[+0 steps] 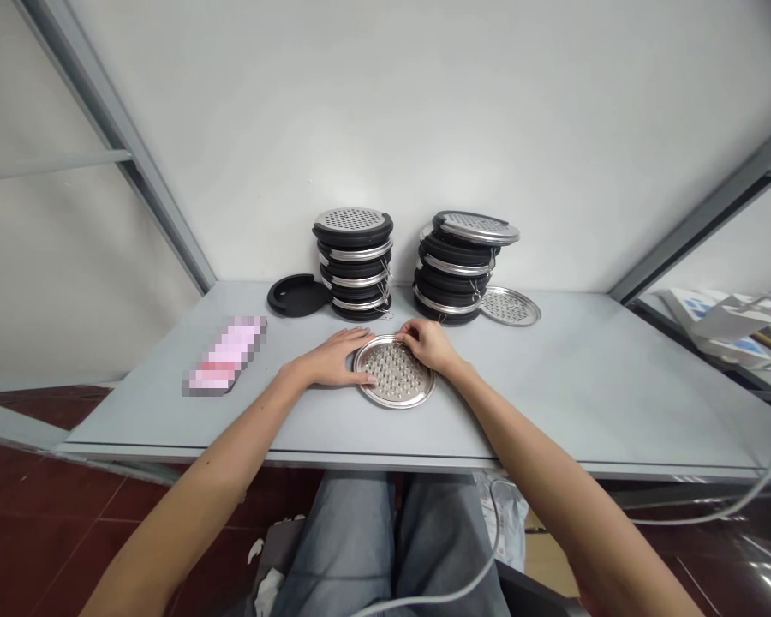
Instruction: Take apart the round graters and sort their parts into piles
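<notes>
White, bare wall (385, 103) backs a pale grey, flat-topped table (552, 386), where a seated person works close to the near edge. Two tall piles stand against that wall: a left stack of black and silver round graters (356, 272) and a right stack of black and silver round graters (456, 278), the latter with its top piece askew. Off to the right lies a loose silver perforated metal disc (509, 307), just beside that pile.

Between the person's arms, in front of both piles, sits a round, silver, toothed metal grater plate (398, 381). The left hand (334, 360) is spread wide, its thumb over the plate's left side and its fingers reaching along the far-left rim. The right hand (432, 344) is curled narrow, thumb and forefinger together at the far rim; I cannot tell whether they pinch the metal or something small.

To my mind, the left hand does best as a steady brace, pressing lightly on the rim and clear of the teeth, while the right works with its fingertips only at the edge.

The plate lies flat, raised teeth upward. Being round, it has no long axis I can pick out, and no tab shows a heading.
</notes>
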Demonstrator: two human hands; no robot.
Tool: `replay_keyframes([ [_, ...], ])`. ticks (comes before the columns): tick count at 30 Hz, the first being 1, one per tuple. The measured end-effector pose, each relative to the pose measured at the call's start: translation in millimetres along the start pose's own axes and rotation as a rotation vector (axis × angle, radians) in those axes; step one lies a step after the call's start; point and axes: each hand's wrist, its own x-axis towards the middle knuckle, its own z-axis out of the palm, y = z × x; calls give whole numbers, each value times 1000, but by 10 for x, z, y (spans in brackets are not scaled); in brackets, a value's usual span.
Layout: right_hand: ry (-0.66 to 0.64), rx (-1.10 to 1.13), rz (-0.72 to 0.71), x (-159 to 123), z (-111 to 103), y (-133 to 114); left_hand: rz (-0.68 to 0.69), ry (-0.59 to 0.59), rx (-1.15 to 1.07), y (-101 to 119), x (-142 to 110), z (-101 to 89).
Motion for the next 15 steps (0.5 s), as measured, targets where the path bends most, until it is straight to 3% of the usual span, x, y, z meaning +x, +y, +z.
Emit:
replay_keyframes([
  [8, 5, 6, 9, 2, 8, 8, -2, 4, -13, 2, -2, -5],
  [13, 186, 91, 96, 9, 10, 79, -10, -7, -2, 10, -19, -12],
  [15, 183, 156, 71, 3, 11, 82, -12, -12, -11, 11, -30, -16],
])
